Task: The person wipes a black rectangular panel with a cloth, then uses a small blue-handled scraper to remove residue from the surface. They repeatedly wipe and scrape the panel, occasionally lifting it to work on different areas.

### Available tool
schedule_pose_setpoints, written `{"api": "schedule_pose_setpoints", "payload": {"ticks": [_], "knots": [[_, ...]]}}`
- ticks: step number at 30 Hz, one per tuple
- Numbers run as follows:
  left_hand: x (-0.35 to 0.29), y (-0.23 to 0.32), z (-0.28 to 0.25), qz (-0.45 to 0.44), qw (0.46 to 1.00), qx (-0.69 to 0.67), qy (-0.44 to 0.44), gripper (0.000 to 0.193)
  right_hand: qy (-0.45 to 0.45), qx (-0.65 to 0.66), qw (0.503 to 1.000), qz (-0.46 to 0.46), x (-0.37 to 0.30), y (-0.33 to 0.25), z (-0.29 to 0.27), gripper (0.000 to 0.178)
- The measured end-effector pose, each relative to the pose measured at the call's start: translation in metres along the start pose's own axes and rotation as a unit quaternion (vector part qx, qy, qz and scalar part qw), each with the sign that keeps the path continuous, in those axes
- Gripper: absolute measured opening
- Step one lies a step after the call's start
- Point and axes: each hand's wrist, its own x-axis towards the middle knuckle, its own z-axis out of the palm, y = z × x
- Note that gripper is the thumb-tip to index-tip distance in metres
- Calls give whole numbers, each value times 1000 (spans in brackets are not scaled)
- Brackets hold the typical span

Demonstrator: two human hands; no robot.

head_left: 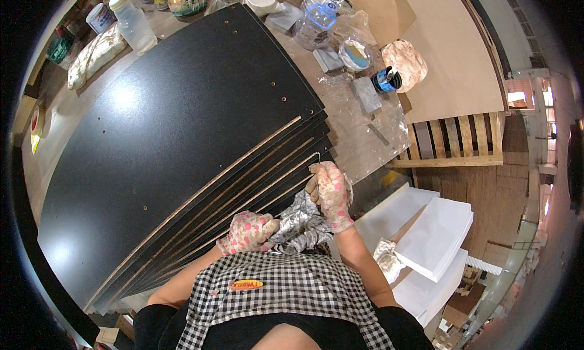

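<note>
Black boards (201, 106) lie stacked on a stained worktable (347, 144), a wooden pallet (450, 162) and white boards (435, 237) off right. The left hand (249, 232) closes on crumpled foil (301, 223) beside the stack; the right hand (332, 195) bunches at the boards' edges, its grip unclear.

Crumpled silvery sheeting (299, 219) is gripped by the gloved left hand (248, 231); the gloved right hand (332, 190) is placed beside black panels (182, 106) stacked on the worktop (356, 146).
</note>
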Motion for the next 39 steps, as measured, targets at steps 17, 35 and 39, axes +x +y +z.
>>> {"api": "schedule_pose_setpoints", "payload": {"ticks": [17, 35, 39], "knots": [[1, -2, -18, 100, 994, 23, 48, 45, 20, 27, 999, 26, 6, 20, 10, 23], [5, -3, -25, 56, 996, 74, -10, 36, 57, 150, 986, 41, -3, 8, 25, 20], [6, -2, -28, 46, 996, 68, -28, 37, 18, 156, 988, 5, -10, 10, 31, 18]]}}
